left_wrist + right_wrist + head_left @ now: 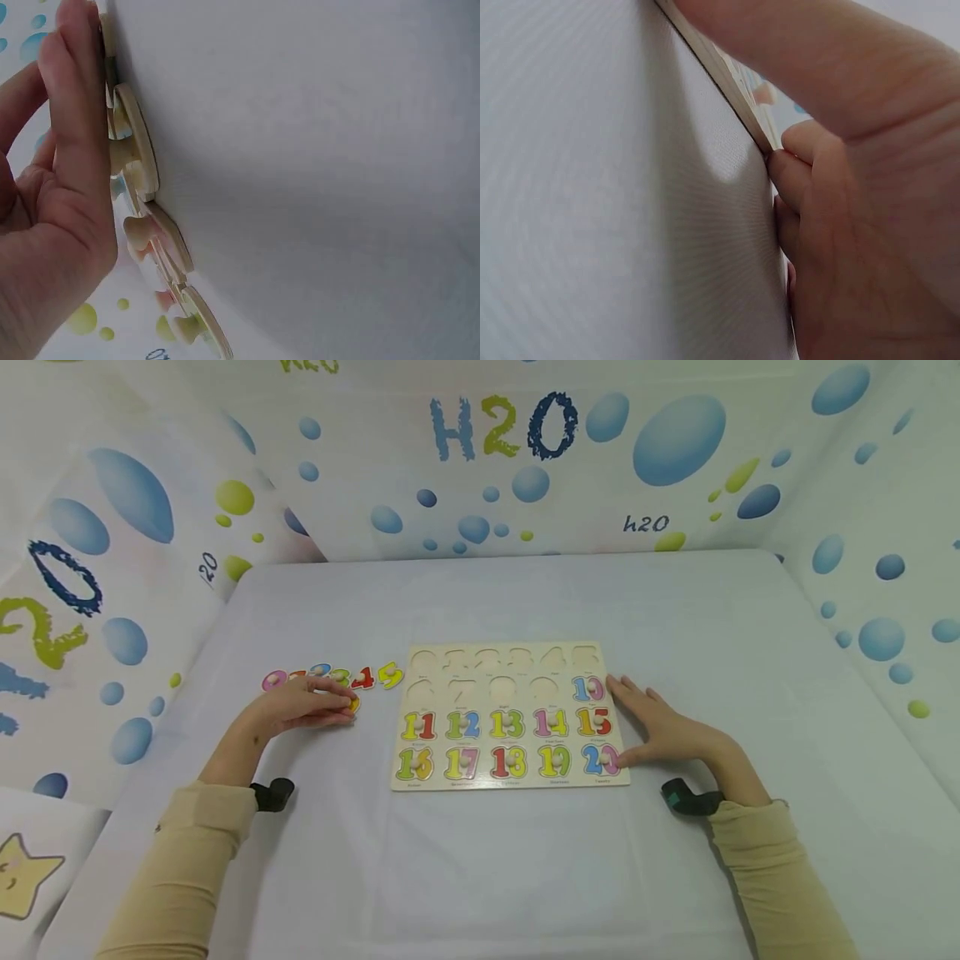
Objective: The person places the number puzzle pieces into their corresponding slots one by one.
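My left hand (303,703) lies over loose number pieces on the left, its fingers fairly straight. By its fingertips peeks an orange piece (355,703), mostly covered. Above that hand runs a row with a pink 0 (274,680), a red 4 (363,678) and a yellow 5 (390,676); others are partly hidden. The left wrist view shows pieces with wooden knobs (139,232) beside the hand. With fingers spread, my right hand (667,727) touches the right edge of a wooden number puzzle board (400,782), thumb beside the 20 (602,760), fingertips beside the 10 (588,688).
The board's upper slots (503,691) are bare recesses, while pieces 10 to 20 sit in the lower ones. A white cloth (510,868) covers the table. Printed curtains (480,493) hang behind and at the sides. Both wrists carry black straps (690,799).
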